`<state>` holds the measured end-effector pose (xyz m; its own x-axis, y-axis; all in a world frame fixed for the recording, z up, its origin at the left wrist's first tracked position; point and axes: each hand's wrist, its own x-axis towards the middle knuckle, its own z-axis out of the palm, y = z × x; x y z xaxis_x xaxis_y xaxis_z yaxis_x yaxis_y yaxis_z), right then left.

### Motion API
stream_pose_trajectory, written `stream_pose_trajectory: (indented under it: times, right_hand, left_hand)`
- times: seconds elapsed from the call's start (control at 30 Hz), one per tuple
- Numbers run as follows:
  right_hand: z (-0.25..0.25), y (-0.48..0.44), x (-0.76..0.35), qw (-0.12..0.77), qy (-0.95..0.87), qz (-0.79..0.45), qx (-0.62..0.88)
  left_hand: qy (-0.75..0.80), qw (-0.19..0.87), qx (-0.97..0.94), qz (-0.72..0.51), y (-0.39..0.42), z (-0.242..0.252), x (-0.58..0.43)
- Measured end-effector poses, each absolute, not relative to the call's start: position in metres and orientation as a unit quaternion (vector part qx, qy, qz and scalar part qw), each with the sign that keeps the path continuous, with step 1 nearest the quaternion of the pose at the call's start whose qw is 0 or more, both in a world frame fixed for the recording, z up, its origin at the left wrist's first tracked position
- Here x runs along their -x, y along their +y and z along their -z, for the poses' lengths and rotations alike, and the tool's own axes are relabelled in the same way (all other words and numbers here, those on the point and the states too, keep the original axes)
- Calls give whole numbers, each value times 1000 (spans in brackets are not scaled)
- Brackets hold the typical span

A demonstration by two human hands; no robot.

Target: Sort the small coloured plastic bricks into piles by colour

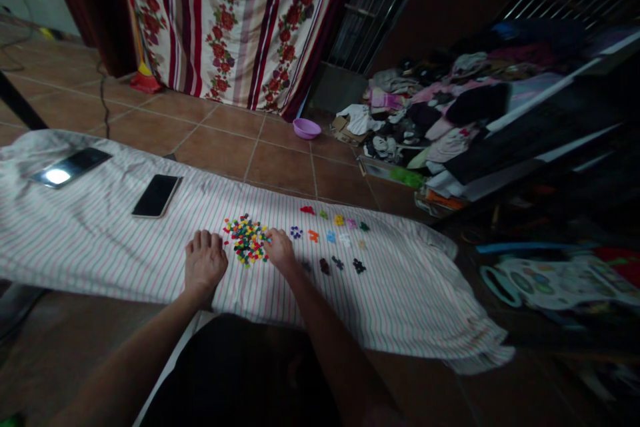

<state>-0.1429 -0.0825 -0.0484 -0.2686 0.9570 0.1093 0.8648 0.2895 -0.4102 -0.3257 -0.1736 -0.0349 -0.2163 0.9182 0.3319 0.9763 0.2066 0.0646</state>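
A mixed pile of small coloured pieces, too small to identify, lies on the striped cloth. My left hand rests flat beside the pile's left side, fingers stretched out and holding nothing. At the pile's right edge, my right hand has its fingers pinched, with a small blue piece showing at the tips. Further right, similar pieces lie in small single-colour groups, among them red, yellow, purple, orange, light blue and black.
Left of the pile lie a phone and another dark device reflecting light. Beyond the cloth-covered surface are a tiled floor, a purple basin and a flowered curtain. Heaped clothes fill the right side.
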Motion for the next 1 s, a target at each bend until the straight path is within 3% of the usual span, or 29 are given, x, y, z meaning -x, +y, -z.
stream_pose_trajectory:
  times: [0.27, 0.67, 1.0]
  right_hand:
    - [53, -94, 154, 239, -780, -130, 564]
    - [52, -92, 151, 314, -681, -322, 579]
    - [63, -91, 145, 397, -598, -375, 587]
  left_hand:
    - [-770, 103, 615, 136, -174, 33, 325]
    - [-770, 88, 614, 145, -174, 33, 326]
    - [-767, 97, 619, 137, -175, 31, 326]
